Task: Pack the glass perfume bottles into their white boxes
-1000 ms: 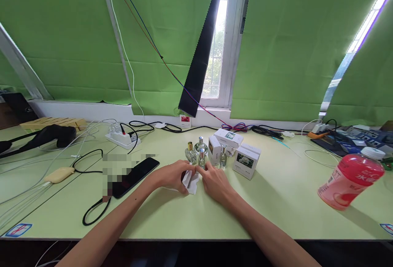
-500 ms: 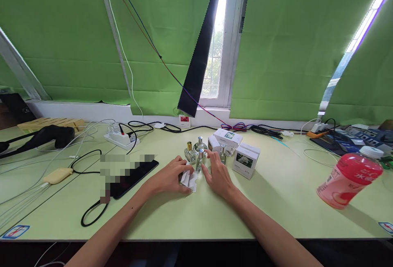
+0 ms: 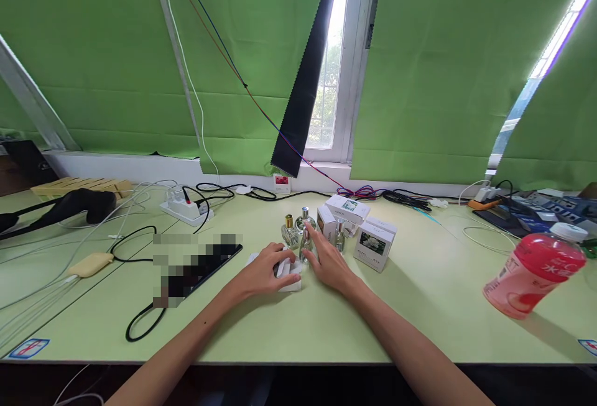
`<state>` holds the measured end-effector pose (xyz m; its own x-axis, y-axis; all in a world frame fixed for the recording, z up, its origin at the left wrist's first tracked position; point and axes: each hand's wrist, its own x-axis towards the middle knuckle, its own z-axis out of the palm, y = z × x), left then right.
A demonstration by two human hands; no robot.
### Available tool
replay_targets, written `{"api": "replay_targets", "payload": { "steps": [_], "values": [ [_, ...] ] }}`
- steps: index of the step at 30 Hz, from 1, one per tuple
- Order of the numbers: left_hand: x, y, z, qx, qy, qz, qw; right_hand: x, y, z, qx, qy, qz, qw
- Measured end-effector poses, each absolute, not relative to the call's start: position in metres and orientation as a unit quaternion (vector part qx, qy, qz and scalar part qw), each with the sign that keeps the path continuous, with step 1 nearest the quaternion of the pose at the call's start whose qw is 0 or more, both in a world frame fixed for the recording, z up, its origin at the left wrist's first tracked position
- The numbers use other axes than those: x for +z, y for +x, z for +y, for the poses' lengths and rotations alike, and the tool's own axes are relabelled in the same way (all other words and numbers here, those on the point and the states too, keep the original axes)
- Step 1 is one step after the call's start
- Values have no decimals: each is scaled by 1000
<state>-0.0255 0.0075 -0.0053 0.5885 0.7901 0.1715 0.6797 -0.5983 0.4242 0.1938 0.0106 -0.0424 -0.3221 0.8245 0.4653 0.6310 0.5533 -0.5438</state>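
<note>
My left hand point(image 3: 270, 272) is closed on a small white box point(image 3: 290, 283) lying on the table, its flaps facing right; the hand covers much of it. My right hand point(image 3: 329, 261) has its fingers against a small glass perfume bottle point(image 3: 305, 245) with a silver cap, index finger near the cap and thumb lower down. Just behind stand a gold-capped perfume bottle point(image 3: 289, 233) and a round silver-capped one point(image 3: 305, 216). Another slim bottle point(image 3: 340, 238) stands behind my right hand, beside a white box with a flower picture point(image 3: 373, 244).
More white boxes point(image 3: 347, 208) lie farther back. To the left are a dark phone point(image 3: 212, 275) with a black cable and a white power strip point(image 3: 186, 210). A pink drink bottle point(image 3: 532, 275) stands at the right. Cables point(image 3: 401, 199) run along the wall.
The white box under my left hand has tipped down flat, with more of it showing to the left. My right hand has closed in on the slim perfume bottle.
</note>
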Motion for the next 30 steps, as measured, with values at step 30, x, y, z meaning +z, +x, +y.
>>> {"api": "replay_targets", "payload": {
  "steps": [30],
  "values": [
    [2,-23,4,117,863,454,190,-29,197,-6,2,-566,-784,254]
  ]
}}
